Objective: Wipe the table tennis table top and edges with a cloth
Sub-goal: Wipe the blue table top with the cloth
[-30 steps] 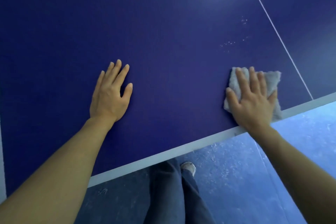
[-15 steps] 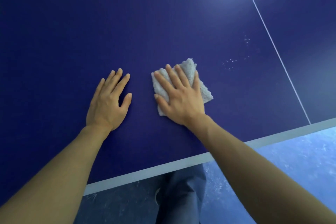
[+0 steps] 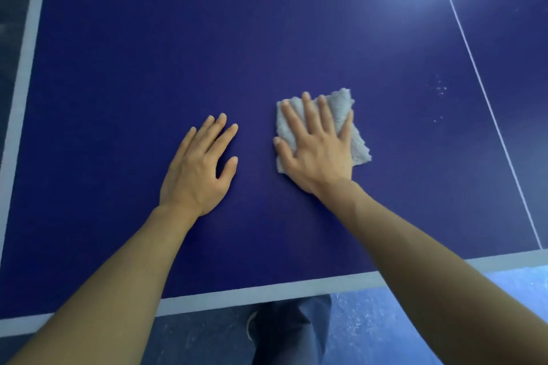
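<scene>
The dark blue table tennis table [image 3: 207, 38] fills most of the view, with a white band along its near edge [image 3: 267, 290] and left edge. A folded grey-white cloth [image 3: 357, 142] lies flat on the top, right of centre. My right hand [image 3: 314, 148] presses down on the cloth with straight, spread fingers. My left hand [image 3: 198, 169] rests flat on the bare table surface, a hand's width left of the cloth, holding nothing.
A thin white centre line [image 3: 486, 98] runs up the table at the right. Small pale specks [image 3: 440, 89] dot the surface just left of that line. Below the near edge are a blue floor [image 3: 385, 320] and my trouser leg and shoe [image 3: 284, 335].
My right hand slid the cloth leftward from the near-right edge to beside my left hand. The view has shifted, and the table's left edge now shows. My left hand stayed planted.
</scene>
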